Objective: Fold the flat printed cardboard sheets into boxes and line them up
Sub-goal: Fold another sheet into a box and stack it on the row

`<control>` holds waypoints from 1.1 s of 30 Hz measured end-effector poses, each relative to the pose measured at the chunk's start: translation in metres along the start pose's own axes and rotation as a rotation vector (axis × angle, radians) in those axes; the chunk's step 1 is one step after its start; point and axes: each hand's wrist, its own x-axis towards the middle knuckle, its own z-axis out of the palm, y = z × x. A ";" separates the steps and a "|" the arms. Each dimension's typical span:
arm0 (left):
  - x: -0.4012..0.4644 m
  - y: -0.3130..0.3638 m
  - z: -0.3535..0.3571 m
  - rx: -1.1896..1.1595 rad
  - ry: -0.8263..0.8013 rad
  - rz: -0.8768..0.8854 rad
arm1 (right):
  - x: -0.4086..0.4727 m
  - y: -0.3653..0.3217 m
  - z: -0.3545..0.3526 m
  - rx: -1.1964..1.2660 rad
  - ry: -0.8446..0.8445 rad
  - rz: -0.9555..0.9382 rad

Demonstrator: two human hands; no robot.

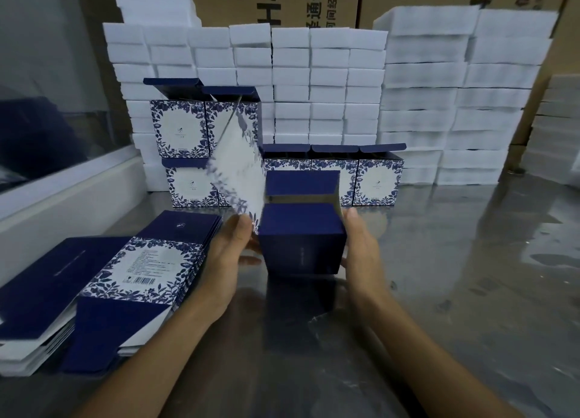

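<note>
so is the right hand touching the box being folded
Touching. The head view shows the right hand pressed flat against the right side of the box, fingertips at its top corner, with no gap.

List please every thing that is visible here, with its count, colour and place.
Box being folded: one, dark blue, centre, between both hands, one flap blurred.
Finished boxes: at least six, blue-and-white floral, lids open, two tiers behind it.
Flat printed sheets: one stack, blue and white, left.
Foam blocks: many, white, stacked along the back.
Cartons: brown, behind the foam.
Table: grey, shiny.
Left hand: grips the box's left side.
Right hand: pressed flat on its right side.
</note>
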 end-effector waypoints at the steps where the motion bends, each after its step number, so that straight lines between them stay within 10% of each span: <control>1: 0.000 0.001 -0.001 -0.007 -0.026 0.006 | 0.000 0.000 0.000 0.029 -0.013 0.008; 19: 0.003 0.001 -0.001 0.194 0.102 0.071 | -0.002 0.003 -0.002 -0.219 0.081 -0.078; 26: 0.003 0.010 0.003 0.135 0.150 0.094 | -0.013 -0.016 0.006 0.005 -0.149 -0.039; 33: -0.002 0.007 0.012 0.476 0.153 0.306 | -0.009 -0.017 0.006 -0.069 0.033 -0.206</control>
